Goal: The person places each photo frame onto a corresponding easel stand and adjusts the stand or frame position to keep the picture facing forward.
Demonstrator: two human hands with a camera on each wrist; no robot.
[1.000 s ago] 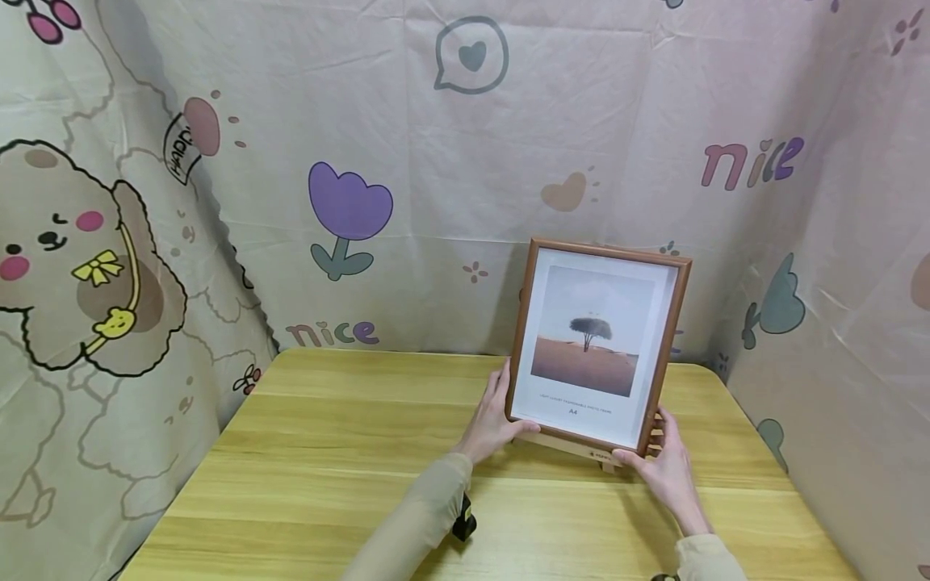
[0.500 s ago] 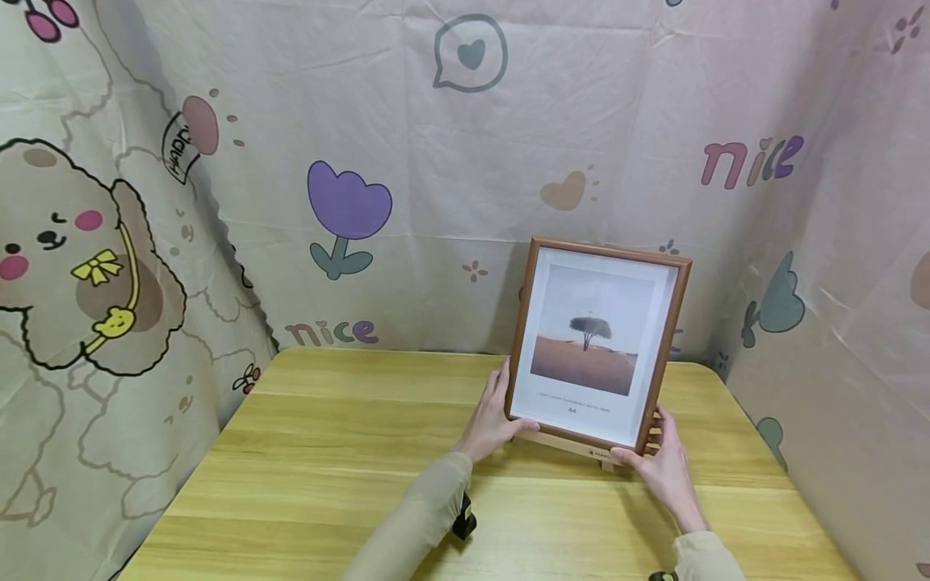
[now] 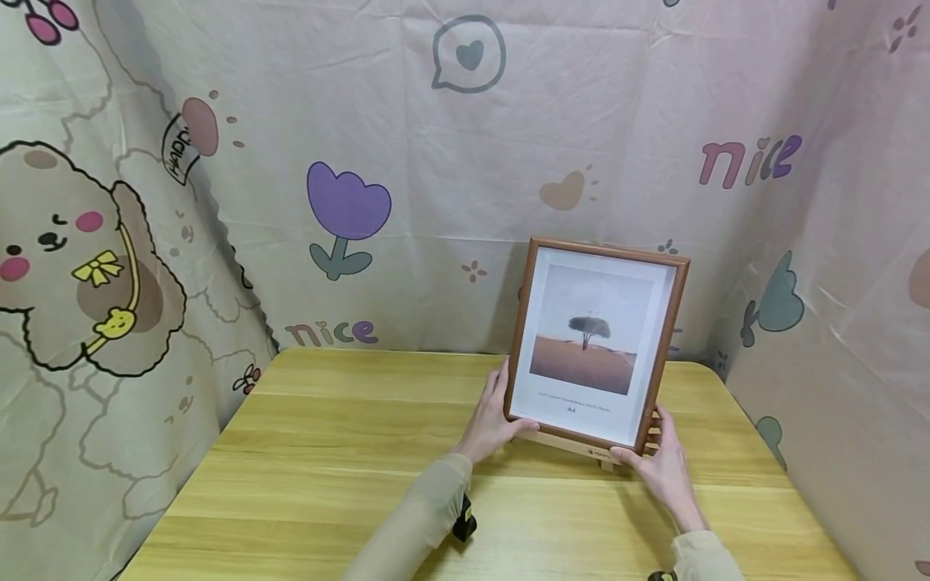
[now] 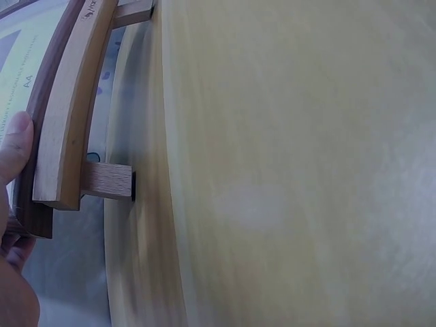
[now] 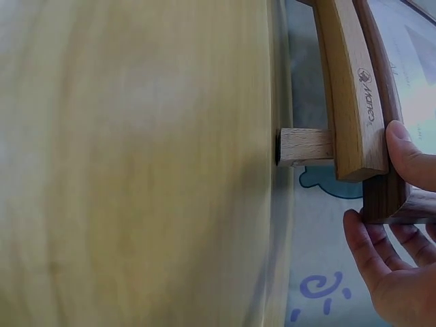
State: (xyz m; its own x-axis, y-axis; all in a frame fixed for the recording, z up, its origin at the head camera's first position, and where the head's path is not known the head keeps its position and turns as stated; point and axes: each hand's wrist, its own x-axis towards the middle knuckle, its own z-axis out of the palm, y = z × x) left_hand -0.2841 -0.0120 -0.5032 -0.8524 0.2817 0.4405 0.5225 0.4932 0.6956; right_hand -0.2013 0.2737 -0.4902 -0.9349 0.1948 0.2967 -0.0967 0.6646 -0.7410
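A brown wooden picture frame [image 3: 590, 343] with a tree print leans back, tilted a little, on a small light-wood easel [image 3: 574, 445]. My left hand [image 3: 490, 424] grips its lower left corner, thumb over the front bottom edge and fingers behind the side. At the lower right corner my right hand [image 3: 664, 468] holds it the same way. The wrist views show the easel's ledge [image 4: 71, 102] right under the frame's bottom edge, with short legs [image 5: 306, 145] standing on the table. Most of the easel is hidden behind the frame.
The wood-grain table [image 3: 349, 452] spreads out to the left and in front of the easel. A printed cloth [image 3: 450, 161] hangs close behind the table and along both sides. Black wrist cameras [image 3: 463, 520] sit on the sleeves.
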